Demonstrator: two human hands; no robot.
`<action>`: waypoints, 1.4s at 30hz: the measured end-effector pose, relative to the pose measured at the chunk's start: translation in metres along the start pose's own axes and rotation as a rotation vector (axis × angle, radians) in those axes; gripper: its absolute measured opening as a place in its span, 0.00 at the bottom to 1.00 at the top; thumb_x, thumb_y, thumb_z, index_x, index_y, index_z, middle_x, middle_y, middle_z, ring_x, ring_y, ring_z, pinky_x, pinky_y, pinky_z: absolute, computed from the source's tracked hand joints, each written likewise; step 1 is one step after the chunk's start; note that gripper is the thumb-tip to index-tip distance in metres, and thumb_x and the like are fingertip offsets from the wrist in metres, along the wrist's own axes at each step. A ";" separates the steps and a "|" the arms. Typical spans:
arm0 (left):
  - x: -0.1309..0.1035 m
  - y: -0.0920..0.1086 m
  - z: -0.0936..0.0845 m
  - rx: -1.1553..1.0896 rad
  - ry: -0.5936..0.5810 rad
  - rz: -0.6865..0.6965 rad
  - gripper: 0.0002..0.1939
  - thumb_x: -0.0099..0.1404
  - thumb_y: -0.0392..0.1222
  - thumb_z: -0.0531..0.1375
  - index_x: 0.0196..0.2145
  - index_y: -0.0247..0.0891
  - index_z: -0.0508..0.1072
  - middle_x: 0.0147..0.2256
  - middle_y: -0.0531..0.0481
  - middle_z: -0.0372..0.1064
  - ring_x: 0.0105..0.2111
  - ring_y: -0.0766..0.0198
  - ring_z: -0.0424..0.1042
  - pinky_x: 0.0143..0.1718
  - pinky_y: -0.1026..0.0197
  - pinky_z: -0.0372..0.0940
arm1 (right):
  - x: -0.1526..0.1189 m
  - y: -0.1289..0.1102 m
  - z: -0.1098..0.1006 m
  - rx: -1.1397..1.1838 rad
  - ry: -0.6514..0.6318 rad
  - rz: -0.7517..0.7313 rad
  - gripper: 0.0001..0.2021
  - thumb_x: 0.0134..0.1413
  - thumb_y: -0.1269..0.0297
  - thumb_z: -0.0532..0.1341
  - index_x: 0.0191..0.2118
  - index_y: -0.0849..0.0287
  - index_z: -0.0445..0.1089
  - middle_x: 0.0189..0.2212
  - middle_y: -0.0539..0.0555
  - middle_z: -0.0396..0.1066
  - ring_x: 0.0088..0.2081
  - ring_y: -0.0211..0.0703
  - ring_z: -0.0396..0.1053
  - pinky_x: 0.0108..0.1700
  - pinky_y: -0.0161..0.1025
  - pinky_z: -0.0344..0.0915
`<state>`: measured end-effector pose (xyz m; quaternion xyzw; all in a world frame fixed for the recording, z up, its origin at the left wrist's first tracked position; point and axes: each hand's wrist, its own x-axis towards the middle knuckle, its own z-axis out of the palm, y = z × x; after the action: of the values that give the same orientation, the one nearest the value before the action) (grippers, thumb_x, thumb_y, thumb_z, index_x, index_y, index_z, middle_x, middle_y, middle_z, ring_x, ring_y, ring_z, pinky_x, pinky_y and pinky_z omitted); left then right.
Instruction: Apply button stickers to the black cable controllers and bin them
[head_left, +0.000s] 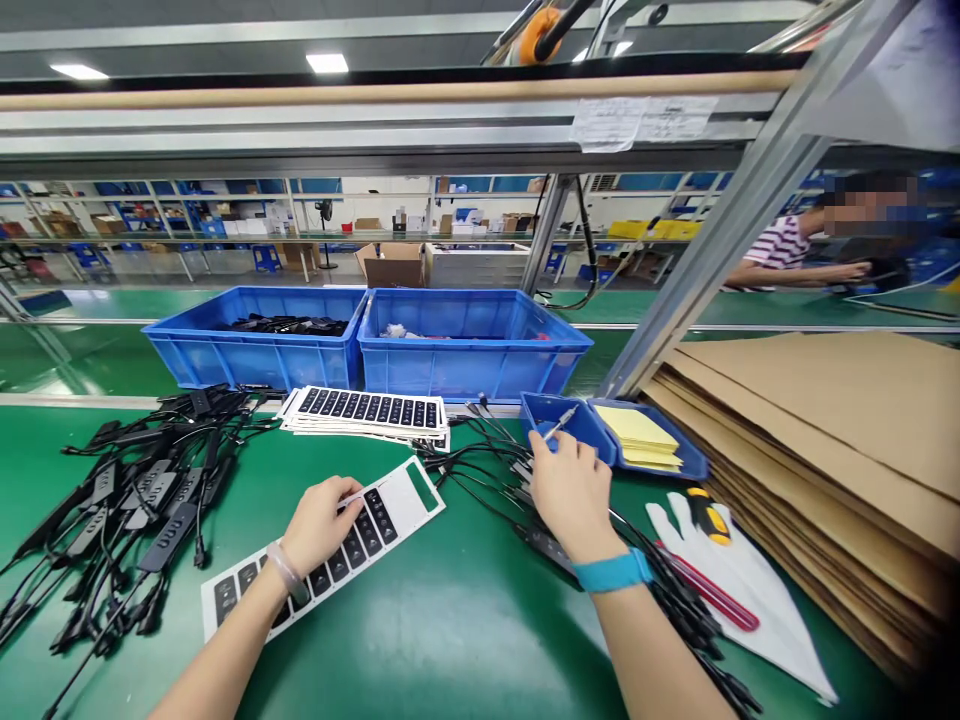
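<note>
My left hand [324, 520] pinches the upper edge of a white sheet of black stickers [379, 515], which lies slanted on the green bench. The sheet has a cut-out slot at its right end. My right hand [571, 490] is closed at the fingertips on a slim silver pen [560, 422], over the small blue bin [600, 440]. Beneath that hand and wrist runs a bundle of black cables [551, 545] with flat black housings. More sticker sheets [367, 412] are stacked behind my left hand.
Black cabled devices [169, 535] are piled at left. Two blue crates [472, 365] stand at the back. Yellow paper [637, 437] fills a tray at right, near a white glove [750, 610], a yellow-black cutter [709, 515] and cardboard sheets [840, 400]. A person sits beyond the metal post.
</note>
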<state>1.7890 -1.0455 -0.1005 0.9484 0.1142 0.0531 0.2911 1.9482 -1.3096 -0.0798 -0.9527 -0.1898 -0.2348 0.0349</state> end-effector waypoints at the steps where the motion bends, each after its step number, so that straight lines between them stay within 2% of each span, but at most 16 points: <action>1: 0.000 0.002 0.002 -0.065 0.000 0.000 0.12 0.64 0.41 0.50 0.33 0.39 0.73 0.31 0.50 0.72 0.33 0.59 0.70 0.35 0.61 0.58 | -0.002 -0.008 0.000 0.107 0.040 -0.046 0.15 0.56 0.76 0.54 0.49 0.65 0.69 0.44 0.69 0.67 0.43 0.61 0.64 0.40 0.52 0.62; 3: 0.000 0.006 0.006 -0.183 -0.010 0.003 0.12 0.64 0.42 0.51 0.32 0.39 0.74 0.30 0.51 0.73 0.31 0.60 0.70 0.34 0.62 0.58 | -0.011 -0.030 -0.001 0.443 0.078 -0.222 0.11 0.58 0.74 0.54 0.45 0.62 0.69 0.43 0.64 0.68 0.44 0.54 0.65 0.44 0.49 0.63; 5: -0.001 0.007 0.012 -0.280 -0.024 0.007 0.12 0.63 0.44 0.53 0.33 0.38 0.75 0.30 0.51 0.74 0.31 0.60 0.70 0.33 0.63 0.59 | -0.023 -0.054 -0.001 0.762 0.049 -0.442 0.08 0.60 0.72 0.54 0.41 0.59 0.69 0.39 0.58 0.70 0.43 0.48 0.66 0.45 0.44 0.63; 7: -0.001 0.008 0.019 -0.388 -0.043 0.013 0.12 0.63 0.46 0.55 0.34 0.37 0.75 0.31 0.50 0.74 0.31 0.60 0.70 0.34 0.63 0.60 | -0.036 -0.075 0.000 0.892 -0.004 -0.604 0.07 0.61 0.71 0.54 0.41 0.57 0.68 0.38 0.55 0.71 0.42 0.46 0.66 0.44 0.43 0.62; 9: -0.001 0.007 0.025 -0.520 -0.077 0.034 0.13 0.62 0.47 0.57 0.34 0.35 0.74 0.31 0.49 0.73 0.32 0.60 0.70 0.34 0.63 0.61 | -0.046 -0.087 0.002 0.895 -0.042 -0.667 0.07 0.60 0.72 0.55 0.42 0.57 0.68 0.37 0.54 0.72 0.41 0.47 0.66 0.44 0.45 0.61; 11: -0.002 0.007 0.029 -0.643 -0.115 0.061 0.14 0.61 0.48 0.58 0.34 0.34 0.74 0.31 0.48 0.73 0.32 0.60 0.69 0.35 0.63 0.62 | -0.052 -0.093 0.005 0.903 -0.078 -0.636 0.07 0.60 0.72 0.55 0.42 0.57 0.68 0.36 0.54 0.73 0.41 0.47 0.66 0.43 0.45 0.60; 13: -0.002 0.008 0.031 -0.713 -0.129 0.086 0.14 0.61 0.49 0.60 0.34 0.33 0.74 0.31 0.48 0.72 0.32 0.61 0.68 0.36 0.63 0.62 | -0.054 -0.093 0.007 0.957 -0.112 -0.541 0.06 0.59 0.72 0.56 0.41 0.57 0.68 0.35 0.54 0.73 0.39 0.46 0.67 0.41 0.44 0.61; 17: -0.004 0.010 0.033 -0.725 -0.115 0.112 0.13 0.62 0.48 0.60 0.33 0.34 0.75 0.31 0.48 0.72 0.32 0.61 0.67 0.36 0.63 0.61 | -0.053 -0.093 0.009 1.101 -0.246 -0.342 0.04 0.57 0.71 0.60 0.37 0.56 0.69 0.34 0.51 0.73 0.37 0.43 0.69 0.40 0.41 0.63; 20: -0.004 0.011 0.032 -0.695 -0.102 0.119 0.13 0.62 0.48 0.60 0.32 0.34 0.75 0.30 0.48 0.72 0.32 0.61 0.67 0.36 0.63 0.61 | -0.052 -0.092 0.009 1.131 -0.293 -0.307 0.03 0.56 0.70 0.61 0.34 0.56 0.70 0.31 0.49 0.73 0.34 0.42 0.70 0.39 0.40 0.63; 27: -0.001 0.010 0.029 -0.773 -0.177 0.052 0.17 0.61 0.52 0.60 0.33 0.32 0.75 0.30 0.47 0.72 0.31 0.62 0.67 0.35 0.62 0.60 | -0.052 -0.087 0.015 0.910 0.090 -0.610 0.05 0.59 0.71 0.59 0.36 0.57 0.72 0.34 0.54 0.72 0.37 0.44 0.66 0.41 0.44 0.59; 30: -0.001 0.011 0.030 -0.793 -0.187 0.021 0.18 0.60 0.53 0.61 0.31 0.32 0.74 0.28 0.48 0.71 0.29 0.63 0.66 0.33 0.63 0.59 | -0.050 -0.089 0.020 0.909 0.126 -0.591 0.05 0.59 0.70 0.59 0.36 0.57 0.72 0.33 0.54 0.70 0.36 0.44 0.64 0.39 0.43 0.59; 34: 0.000 0.010 0.032 -0.802 -0.181 0.005 0.18 0.59 0.54 0.61 0.31 0.32 0.74 0.28 0.48 0.71 0.28 0.64 0.66 0.33 0.63 0.60 | -0.051 -0.091 0.023 0.924 0.105 -0.523 0.05 0.58 0.71 0.59 0.38 0.57 0.72 0.32 0.55 0.67 0.37 0.45 0.63 0.38 0.42 0.61; 36: 0.000 0.008 0.032 -0.838 -0.115 -0.038 0.18 0.58 0.53 0.62 0.30 0.33 0.73 0.27 0.50 0.70 0.27 0.65 0.66 0.31 0.64 0.59 | -0.052 -0.091 0.021 0.953 0.103 -0.490 0.04 0.58 0.70 0.59 0.35 0.58 0.71 0.30 0.54 0.66 0.35 0.44 0.63 0.37 0.41 0.61; 38: 0.002 0.006 0.030 -0.885 0.024 -0.088 0.17 0.57 0.52 0.63 0.30 0.33 0.72 0.26 0.51 0.69 0.26 0.66 0.65 0.29 0.66 0.59 | -0.053 -0.091 0.017 1.020 0.081 -0.418 0.04 0.58 0.68 0.59 0.32 0.58 0.69 0.28 0.52 0.65 0.32 0.42 0.63 0.35 0.39 0.60; 40: 0.003 0.003 0.028 -0.939 0.147 -0.118 0.15 0.58 0.52 0.63 0.32 0.35 0.71 0.28 0.52 0.69 0.27 0.67 0.66 0.30 0.66 0.60 | -0.054 -0.091 0.015 1.072 -0.019 -0.319 0.07 0.56 0.65 0.61 0.29 0.58 0.67 0.26 0.51 0.65 0.29 0.40 0.62 0.32 0.38 0.59; 42: 0.003 0.001 0.027 -0.991 0.189 -0.124 0.14 0.60 0.51 0.61 0.35 0.36 0.70 0.30 0.51 0.71 0.29 0.66 0.68 0.32 0.66 0.62 | -0.053 -0.092 0.016 1.123 -0.197 -0.227 0.07 0.53 0.62 0.63 0.29 0.59 0.68 0.25 0.50 0.66 0.26 0.38 0.61 0.29 0.36 0.58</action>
<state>1.7963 -1.0603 -0.1223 0.6790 0.1571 0.1690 0.6969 1.8769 -1.2404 -0.1205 -0.7794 -0.3884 -0.0106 0.4916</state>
